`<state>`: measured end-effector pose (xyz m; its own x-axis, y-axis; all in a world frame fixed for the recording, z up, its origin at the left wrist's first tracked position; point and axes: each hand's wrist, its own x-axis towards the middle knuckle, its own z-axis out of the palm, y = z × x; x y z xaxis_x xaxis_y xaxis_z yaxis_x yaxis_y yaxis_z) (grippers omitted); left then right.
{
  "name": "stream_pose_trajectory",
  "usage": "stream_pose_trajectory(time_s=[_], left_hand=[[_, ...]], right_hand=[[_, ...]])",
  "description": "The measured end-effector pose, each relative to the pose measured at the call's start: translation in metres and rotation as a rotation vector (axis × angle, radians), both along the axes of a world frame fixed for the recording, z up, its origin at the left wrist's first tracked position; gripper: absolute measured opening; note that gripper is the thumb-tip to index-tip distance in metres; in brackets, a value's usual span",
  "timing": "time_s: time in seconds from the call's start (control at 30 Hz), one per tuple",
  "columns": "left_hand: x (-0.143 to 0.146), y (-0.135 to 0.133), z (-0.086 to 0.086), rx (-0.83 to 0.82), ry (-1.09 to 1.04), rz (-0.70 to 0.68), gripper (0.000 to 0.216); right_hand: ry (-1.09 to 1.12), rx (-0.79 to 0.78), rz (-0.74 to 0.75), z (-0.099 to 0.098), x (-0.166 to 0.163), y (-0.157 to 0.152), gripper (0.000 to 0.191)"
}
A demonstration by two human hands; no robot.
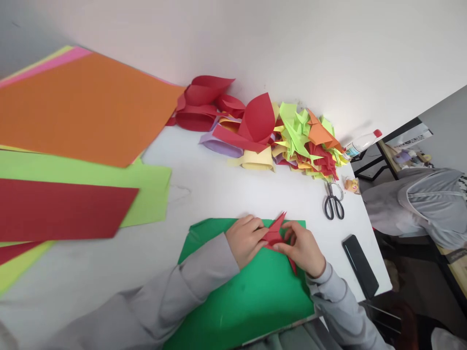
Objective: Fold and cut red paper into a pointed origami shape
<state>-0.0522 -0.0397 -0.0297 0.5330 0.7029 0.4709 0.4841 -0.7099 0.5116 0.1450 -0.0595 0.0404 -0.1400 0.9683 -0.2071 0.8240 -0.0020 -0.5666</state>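
Observation:
A folded piece of red paper (274, 236), with pointed ends, is held between my two hands over a green sheet (251, 296). My left hand (246, 239) grips its left side, fingers closed and pressed on the paper. From the other side my right hand (303, 247) pinches it between thumb and fingers. One red point sticks up past the fingers; another slants down below my right hand. The fingers partly hide the middle of the folded paper.
Large coloured sheets (87, 107) lie at the left. Along the wall sit rolled paper shapes (255, 121) and a heap of folded paper (299, 131). Scissors (333, 204), a wrapped snack (351, 184), a bottle (361, 145) and a black phone (360, 266) are at the right, near the table's edge.

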Motion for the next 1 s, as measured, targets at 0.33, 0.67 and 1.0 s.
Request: stream_pose_trajectory(time_s=[0.33,0.67,1.0], left_hand=[[0.000,-0.007,0.006,0.008,-0.123,0.038,0.022],[-0.001,-0.011,0.011,-0.102,-0.197,0.015,0.022],[-0.002,-0.009,0.012,-0.096,-0.226,0.028,0.017]], right_hand=[[0.133,0.191,0.022,-0.012,-0.010,-0.006,0.021],[0.269,0.137,0.206,-0.004,-0.007,-0.002,0.007],[0.254,0.053,0.322,0.002,-0.004,0.005,0.012]])
